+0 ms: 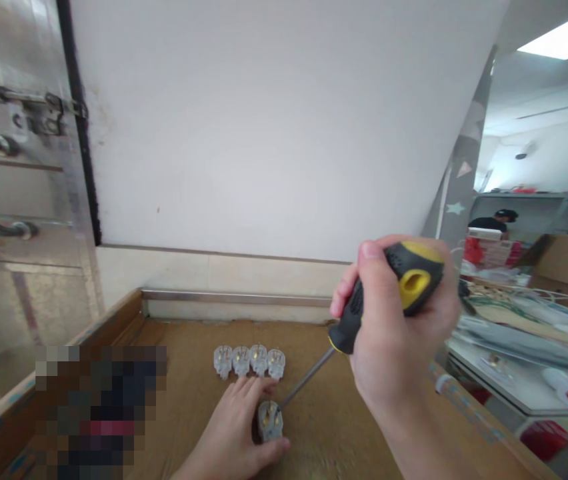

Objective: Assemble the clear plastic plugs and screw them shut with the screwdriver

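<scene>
A clear plastic plug housing with brass-coloured parts inside lies on the brown cardboard surface. My left hand grips it, thumb at its near side and fingers at its far side. The black and yellow screwdriver is wrapped in my right hand, above and to the right. Its shaft slants down to the left, and its tip meets the upper right part of the housing. Several similar clear housings stand side by side in a row just beyond my left fingers.
Wooden edging borders the work surface. A pixelated patch covers the left side. Behind is a white panel, with a metal door at left. At right, a cluttered table stands before a person in a dark cap.
</scene>
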Motion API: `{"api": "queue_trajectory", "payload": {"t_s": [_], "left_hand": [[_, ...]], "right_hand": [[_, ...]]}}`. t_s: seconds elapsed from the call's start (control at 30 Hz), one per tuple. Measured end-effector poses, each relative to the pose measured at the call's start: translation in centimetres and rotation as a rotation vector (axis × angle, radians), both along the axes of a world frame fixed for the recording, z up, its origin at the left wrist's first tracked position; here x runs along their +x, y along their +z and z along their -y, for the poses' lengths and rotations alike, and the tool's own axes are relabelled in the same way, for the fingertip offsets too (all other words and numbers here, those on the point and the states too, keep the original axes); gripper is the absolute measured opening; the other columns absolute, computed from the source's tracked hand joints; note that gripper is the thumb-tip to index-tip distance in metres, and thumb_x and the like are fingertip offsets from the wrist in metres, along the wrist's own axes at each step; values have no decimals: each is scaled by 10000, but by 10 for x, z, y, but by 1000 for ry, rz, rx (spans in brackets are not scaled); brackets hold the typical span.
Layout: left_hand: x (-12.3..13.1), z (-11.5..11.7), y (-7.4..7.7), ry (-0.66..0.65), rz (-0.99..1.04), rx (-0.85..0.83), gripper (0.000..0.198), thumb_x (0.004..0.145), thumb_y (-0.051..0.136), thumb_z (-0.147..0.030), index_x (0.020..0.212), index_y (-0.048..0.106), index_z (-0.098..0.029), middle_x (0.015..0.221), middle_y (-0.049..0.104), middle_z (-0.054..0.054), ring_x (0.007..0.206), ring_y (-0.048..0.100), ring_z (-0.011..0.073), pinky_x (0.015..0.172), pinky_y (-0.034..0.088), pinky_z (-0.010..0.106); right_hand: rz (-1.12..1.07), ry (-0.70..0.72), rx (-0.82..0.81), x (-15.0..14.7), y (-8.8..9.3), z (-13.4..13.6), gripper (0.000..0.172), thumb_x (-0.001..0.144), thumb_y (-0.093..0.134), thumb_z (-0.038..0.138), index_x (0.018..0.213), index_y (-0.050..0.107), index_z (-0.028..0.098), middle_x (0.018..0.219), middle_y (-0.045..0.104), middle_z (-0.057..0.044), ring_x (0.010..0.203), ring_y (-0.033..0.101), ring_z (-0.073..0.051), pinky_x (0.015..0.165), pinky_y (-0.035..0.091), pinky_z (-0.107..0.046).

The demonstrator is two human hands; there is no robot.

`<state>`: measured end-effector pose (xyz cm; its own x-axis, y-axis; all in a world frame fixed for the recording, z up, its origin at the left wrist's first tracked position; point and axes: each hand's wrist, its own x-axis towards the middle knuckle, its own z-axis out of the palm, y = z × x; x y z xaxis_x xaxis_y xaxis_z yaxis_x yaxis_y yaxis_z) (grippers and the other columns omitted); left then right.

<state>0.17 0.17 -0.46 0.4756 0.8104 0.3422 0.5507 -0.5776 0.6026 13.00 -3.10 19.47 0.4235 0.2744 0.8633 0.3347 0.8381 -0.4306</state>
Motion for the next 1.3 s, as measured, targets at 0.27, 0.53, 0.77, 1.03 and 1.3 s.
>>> {"api": "queue_trajectory", "payload": {"t_s": [0.27, 0.53, 0.77, 1.03, 1.3], "left_hand": [[1, 1, -4, -24, 53, -10, 486, 649, 696, -241, 1100, 515, -238, 1061, 599, 42, 971, 537, 233, 859, 419, 351], [1, 0, -5, -25, 66, -24, 497, 656, 707, -239, 1112, 507, -243, 1051, 600, 39, 955, 539, 228, 844, 418, 344], [2, 1, -2, -25, 61, -35, 474, 665, 705, -245, 1100, 517, -233, 1048, 601, 40, 952, 541, 223, 839, 419, 339], [2, 2, 0, -26, 70, -45, 462, 659, 698, -251, 1090, 533, -239, 1026, 611, 32, 942, 545, 221, 820, 422, 323], [2, 2, 1, -21, 75, -51, 479, 650, 692, -228, 1101, 533, -236, 1027, 616, 37, 945, 549, 220, 829, 426, 319]], "right_hand": [[-81, 44, -34, -8, -5, -2, 183, 760, 609, 324, 728, 468, 212, 582, 443, 56, 443, 427, -83, 414, 370, -222], [-73, 48, -24, -12, -9, -3, 166, 762, 602, 311, 726, 471, 214, 592, 453, 47, 475, 437, -92, 437, 378, -230], [-71, 72, -27, -13, -12, -1, 158, 772, 602, 299, 732, 475, 215, 606, 459, 42, 482, 437, -97, 459, 384, -247], [-43, 83, -25, -15, -13, 5, 134, 773, 590, 276, 736, 476, 216, 603, 459, 47, 474, 445, -95, 453, 393, -246], [-48, 63, -35, -16, -17, 0, 120, 784, 579, 301, 791, 489, 222, 628, 467, 46, 485, 456, -92, 448, 396, -228]]}}
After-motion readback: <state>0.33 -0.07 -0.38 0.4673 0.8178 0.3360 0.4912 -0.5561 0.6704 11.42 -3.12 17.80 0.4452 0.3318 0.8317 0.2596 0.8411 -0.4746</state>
